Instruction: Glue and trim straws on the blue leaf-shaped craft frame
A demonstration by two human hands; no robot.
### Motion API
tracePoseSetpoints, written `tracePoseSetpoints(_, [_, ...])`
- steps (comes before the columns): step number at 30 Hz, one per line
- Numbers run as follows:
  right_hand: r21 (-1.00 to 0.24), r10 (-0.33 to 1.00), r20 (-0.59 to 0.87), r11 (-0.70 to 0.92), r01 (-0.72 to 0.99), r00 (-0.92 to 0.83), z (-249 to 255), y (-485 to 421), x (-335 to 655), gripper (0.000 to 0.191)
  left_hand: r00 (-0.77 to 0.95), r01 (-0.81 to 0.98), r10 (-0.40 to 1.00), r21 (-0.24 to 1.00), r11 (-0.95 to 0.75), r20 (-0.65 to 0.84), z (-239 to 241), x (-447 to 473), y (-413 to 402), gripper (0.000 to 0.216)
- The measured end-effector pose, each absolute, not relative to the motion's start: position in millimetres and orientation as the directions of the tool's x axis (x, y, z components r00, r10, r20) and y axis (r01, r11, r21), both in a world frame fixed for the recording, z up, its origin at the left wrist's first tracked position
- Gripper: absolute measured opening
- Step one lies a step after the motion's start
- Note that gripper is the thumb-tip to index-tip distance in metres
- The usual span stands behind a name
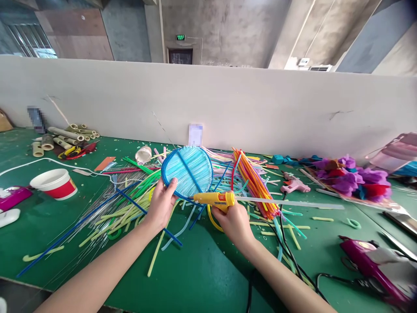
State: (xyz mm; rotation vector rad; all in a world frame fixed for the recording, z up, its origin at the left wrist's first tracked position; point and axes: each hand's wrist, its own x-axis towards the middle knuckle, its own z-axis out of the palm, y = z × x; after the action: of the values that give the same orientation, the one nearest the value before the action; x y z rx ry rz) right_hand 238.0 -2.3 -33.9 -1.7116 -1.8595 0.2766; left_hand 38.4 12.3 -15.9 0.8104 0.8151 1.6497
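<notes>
My left hand [162, 203] grips the lower left rim of a blue oval disc [188, 170] wound with light blue strands, holding it tilted above the green table [202, 269]. My right hand [233, 222] is closed around a yellow glue gun [215, 199], whose nozzle points left at the disc's lower edge. A long clear glue stick [293, 203] juts out of the gun's back to the right. A black cord [286, 252] runs from the gun toward me.
Loose coloured sticks and pipe cleaners [137, 204] litter the table. A red and white cup [55, 183] stands at left, cardboard tubes [70, 134] behind it. A pink glue gun [295, 185], purple craft flowers [352, 177] and a magenta tool [368, 261] lie right. A white partition [228, 108] backs the table.
</notes>
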Motion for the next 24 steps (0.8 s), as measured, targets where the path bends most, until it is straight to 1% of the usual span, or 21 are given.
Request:
tracePoseSetpoints(5, [-0.511,0.964,0.266,0.151,0.846,-0.011,-33.0,-2.2,238.0,0.023,-0.184,-0.504,0.978,0.844,-0.183,0.102,-17.1,38.8,12.6,0.052])
tracePoseSetpoints(10, [-0.493,0.957,0.290,0.162,0.855,-0.014,-33.3,-1.2,238.9,0.020,-0.177,-0.509,0.978,0.840,-0.187,0.111,-18.1,38.0,13.2,0.049])
tracePoseSetpoints(19, [-0.513,0.964,0.265,0.136,0.848,0.005,-34.2,-0.6,239.2,0.024,-0.200,-0.509,0.976,0.843,-0.173,0.080,-14.9,37.8,13.4,0.050])
tracePoseSetpoints(24, [-0.518,0.961,0.277,0.149,0.843,0.001,-35.0,-0.3,239.7,0.024,-0.201,-0.518,0.977,0.838,-0.169,0.073,-13.1,38.5,12.3,0.051])
